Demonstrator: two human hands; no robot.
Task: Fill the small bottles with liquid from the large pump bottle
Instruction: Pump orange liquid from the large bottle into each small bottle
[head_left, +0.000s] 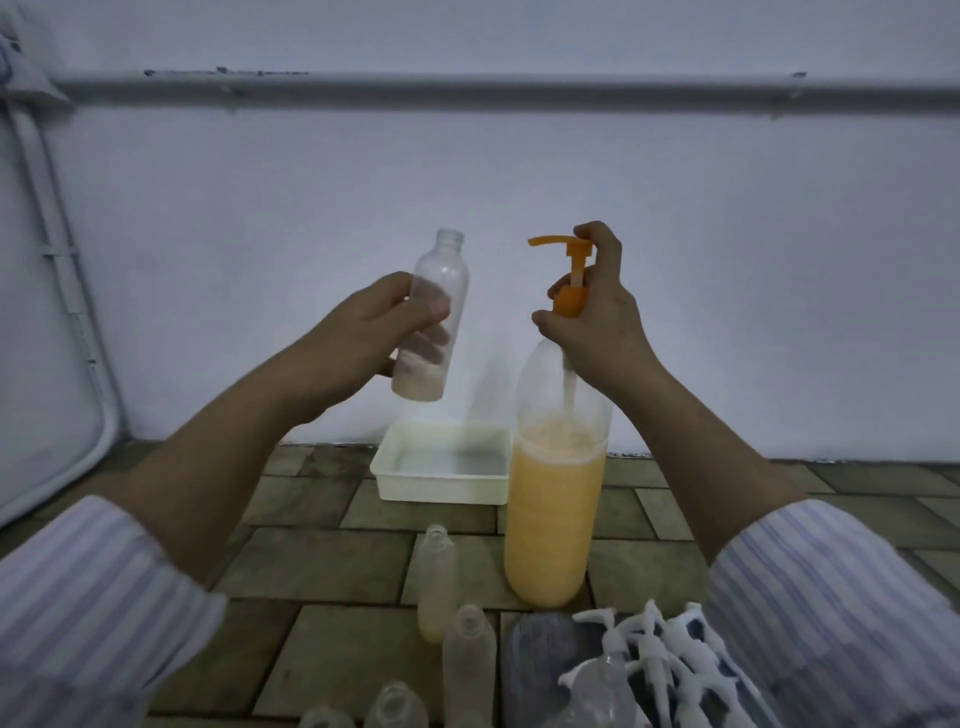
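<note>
Fingers (426, 312) of the left hand (358, 332) were curled round a small clear bottle (434, 317), held uncapped and slightly tilted at frame centre, mouth upward. Fingers of the right hand (597, 306) were wrapped about the orange pump head (569, 270) of the large pump bottle (556, 499), the nozzle pointing left toward the small bottle but apart from it. The large bottle stood on the tiled floor (332, 561), partly full of orange liquid. Behind it, lower centre, sat a white tray (441, 491). Several uncapped small bottles (436, 582) stood along the bottom edge, with white pump caps (649, 649) heaped at lower right.
</note>
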